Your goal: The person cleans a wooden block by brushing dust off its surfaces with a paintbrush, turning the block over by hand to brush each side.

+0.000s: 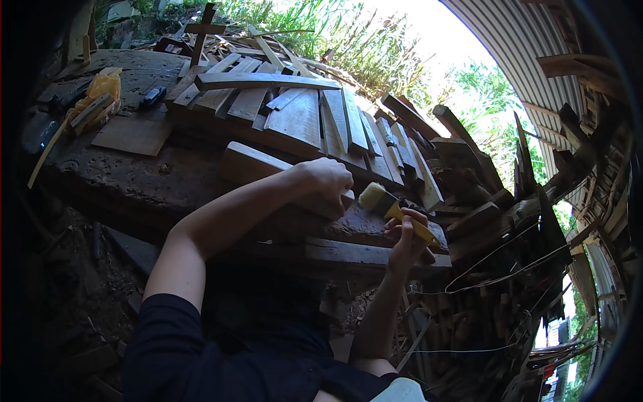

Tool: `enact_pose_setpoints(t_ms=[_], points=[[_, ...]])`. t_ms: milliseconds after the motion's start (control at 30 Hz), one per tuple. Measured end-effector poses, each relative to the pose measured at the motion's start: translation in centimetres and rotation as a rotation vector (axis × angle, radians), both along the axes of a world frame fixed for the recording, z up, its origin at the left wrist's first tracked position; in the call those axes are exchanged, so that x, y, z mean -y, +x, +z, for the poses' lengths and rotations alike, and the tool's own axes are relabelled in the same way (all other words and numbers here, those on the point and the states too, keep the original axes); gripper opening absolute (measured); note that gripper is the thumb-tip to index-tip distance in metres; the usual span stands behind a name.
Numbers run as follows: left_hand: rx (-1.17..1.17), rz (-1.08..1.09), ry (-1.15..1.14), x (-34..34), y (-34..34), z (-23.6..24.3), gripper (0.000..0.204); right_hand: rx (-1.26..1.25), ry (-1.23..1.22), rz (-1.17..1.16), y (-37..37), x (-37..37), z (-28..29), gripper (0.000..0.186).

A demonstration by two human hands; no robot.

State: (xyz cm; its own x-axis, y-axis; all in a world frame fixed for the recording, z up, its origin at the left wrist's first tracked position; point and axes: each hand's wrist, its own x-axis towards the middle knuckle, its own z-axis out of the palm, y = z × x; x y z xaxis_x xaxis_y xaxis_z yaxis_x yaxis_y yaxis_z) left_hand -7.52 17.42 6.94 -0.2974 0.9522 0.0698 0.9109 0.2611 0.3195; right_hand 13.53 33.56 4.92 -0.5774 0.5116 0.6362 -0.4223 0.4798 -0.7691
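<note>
My left hand [326, 184] is closed around the right end of a wooden block [258, 161] that lies on the rough, dark workbench [161, 177]. Its fingers curl over the far side and are partly hidden. In my right hand [406, 234] is a paintbrush [420, 231] with a yellow handle, a dark ferrule and pale bristles. The bristles point up and to the left, a short way right of the block's end and apart from it. Behind both hands, several cut boards [295, 117] lie side by side on the bench.
At the bench's left sit a yellow plastic bag [102, 90], a small dark box-shaped object [153, 97] and a thin flat board [132, 136]. A plank [362, 253] runs along the near edge. Stacked timber [472, 181] and a loose wire [495, 251] are on the right.
</note>
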Motion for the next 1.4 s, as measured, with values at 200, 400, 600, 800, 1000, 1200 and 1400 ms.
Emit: enact_pose_setpoints(t_ms=[200,400,600,800,1000,1200,1400], points=[[-0.097,0.504,0.002,14.9,-0.8,0.0,0.053,-0.016,-0.075,0.028,-1.0,-0.9,-3.3,0.019],[0.274,0.573,0.292,24.9,-3.4,-4.0,0.042,0.029,-0.071,0.033,-1.8,-1.0,-2.6,0.015],[0.137,0.540,0.770,23.7,-1.4,-7.1,0.047,0.213,0.222,0.006,-1.0,1.6,-0.2,0.010],[0.345,0.593,0.585,22.7,1.6,-7.4,0.041,0.218,0.208,-0.144,0.2,-0.1,0.1,0.017],[0.193,0.585,0.741,21.7,5.2,-8.4,0.046,0.277,0.397,0.060,-2.4,8.6,0.3,0.017],[0.231,0.528,0.753,21.7,4.6,-9.0,0.047,0.246,0.352,0.492,-4.1,15.0,1.0,0.020],[0.192,0.564,0.754,22.1,5.0,-8.7,0.050,0.280,0.104,0.170,-4.0,5.3,-0.5,0.017]])
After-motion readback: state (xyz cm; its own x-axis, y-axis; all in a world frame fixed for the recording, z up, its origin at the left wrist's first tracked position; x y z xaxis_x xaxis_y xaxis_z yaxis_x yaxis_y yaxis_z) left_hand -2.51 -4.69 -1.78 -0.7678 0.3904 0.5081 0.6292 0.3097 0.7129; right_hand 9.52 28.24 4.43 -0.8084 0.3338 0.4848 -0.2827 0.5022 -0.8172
